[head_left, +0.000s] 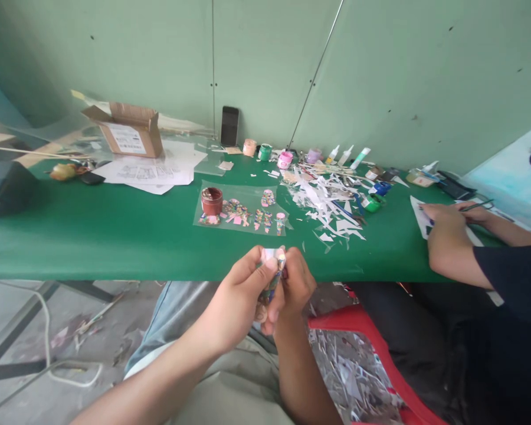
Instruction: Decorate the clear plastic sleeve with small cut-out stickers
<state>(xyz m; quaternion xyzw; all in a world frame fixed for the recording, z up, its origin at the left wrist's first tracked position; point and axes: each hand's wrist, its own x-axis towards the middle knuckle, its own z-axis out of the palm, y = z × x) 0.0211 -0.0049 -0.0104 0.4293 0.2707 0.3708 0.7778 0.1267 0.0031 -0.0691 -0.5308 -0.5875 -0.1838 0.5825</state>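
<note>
My left hand and my right hand meet over my lap, just before the table's front edge. Between them they pinch a small, colourful patterned piece with a white-and-pink top end. My fingers cover much of it, so its full shape is hidden. Beyond my hands, a clear plastic sheet lies on the green table. Several similar patterned cut-outs rest on that sheet, next to an open jar of dark red paint.
White paper scraps lie heaped right of the sheet among paint jars. A cardboard box stands on printed papers at back left, and a phone leans on the wall. At right, a co-worker's hands hold paper and scissors.
</note>
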